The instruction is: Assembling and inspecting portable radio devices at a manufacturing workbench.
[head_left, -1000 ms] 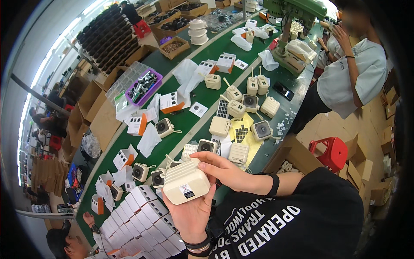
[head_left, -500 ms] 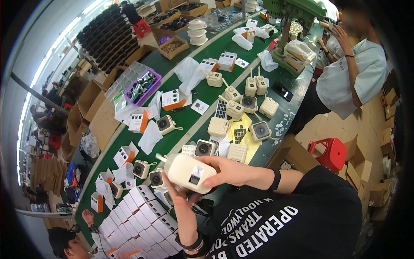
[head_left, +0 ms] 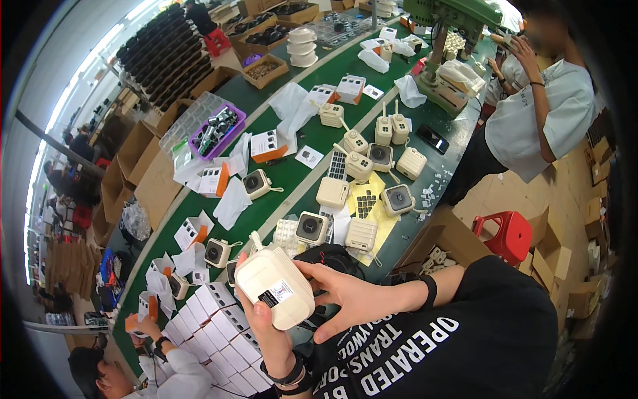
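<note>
Left grip first: the left hand (head_left: pixel 271 338) is wrapped around a cream device (head_left: pixel 276 284), with its thumb at the lower edge and a finger along the left side. This device is held tilted in the air, in front of the black shirt (head_left: pixel 452 326), and shows a white and black label. At its other side the right hand (head_left: pixel 349 292) is spread, thumb well apart from the fingers; from where I stand, I cannot tell whether the fingertips touch the device.

Just beyond the hands lies a black item (head_left: pixel 334 255), partly hidden. To the left stands a block of white boxes (head_left: pixel 216 326), and next to it a co-worker (head_left: pixel 176 376) holds a white and orange box (head_left: pixel 143 314).

On the green counter (head_left: pixel 269 207), more cream devices are scattered, one with a dark round face (head_left: pixel 312 228) near the hands, others around a yellow sheet (head_left: pixel 376 211). Further away I see a phone (head_left: pixel 433 139), a purple tray (head_left: pixel 217 131) of small metal-looking parts, and, at the far part, a green machine (head_left: pixel 455 26). At right, another person in a light shirt (head_left: pixel 541 116) stands near the counter's edge.
</note>
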Tool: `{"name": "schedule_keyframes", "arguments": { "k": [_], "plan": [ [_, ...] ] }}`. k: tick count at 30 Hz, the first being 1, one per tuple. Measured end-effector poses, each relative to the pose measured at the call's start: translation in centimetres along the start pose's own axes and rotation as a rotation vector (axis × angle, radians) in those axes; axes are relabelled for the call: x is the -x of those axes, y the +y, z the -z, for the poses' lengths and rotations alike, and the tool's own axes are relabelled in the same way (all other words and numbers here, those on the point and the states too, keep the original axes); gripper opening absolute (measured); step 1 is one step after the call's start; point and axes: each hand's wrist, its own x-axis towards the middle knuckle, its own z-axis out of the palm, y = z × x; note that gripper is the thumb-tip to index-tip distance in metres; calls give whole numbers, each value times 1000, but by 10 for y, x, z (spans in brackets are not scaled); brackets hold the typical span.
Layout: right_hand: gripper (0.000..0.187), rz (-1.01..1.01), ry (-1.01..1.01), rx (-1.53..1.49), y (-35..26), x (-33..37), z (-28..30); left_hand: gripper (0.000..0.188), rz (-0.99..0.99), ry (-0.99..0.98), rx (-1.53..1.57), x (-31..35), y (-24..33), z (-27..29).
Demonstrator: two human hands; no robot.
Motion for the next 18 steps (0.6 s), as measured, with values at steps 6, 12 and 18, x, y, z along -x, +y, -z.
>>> {"name": "schedule_keyframes", "arguments": {
  "k": [6,12,18],
  "plan": [
    [101,86,22,-78,-1,-3,3,88,-15,-35,-20,-9,3,-7],
    [54,-301,-126,-946,26,-12,33,94,-21,-120,-23,-1,-13,-17],
    [46,-243,-63,-1149,82,25,109,84,115,-446,-459,-15,-36,-46]
  ]
}}
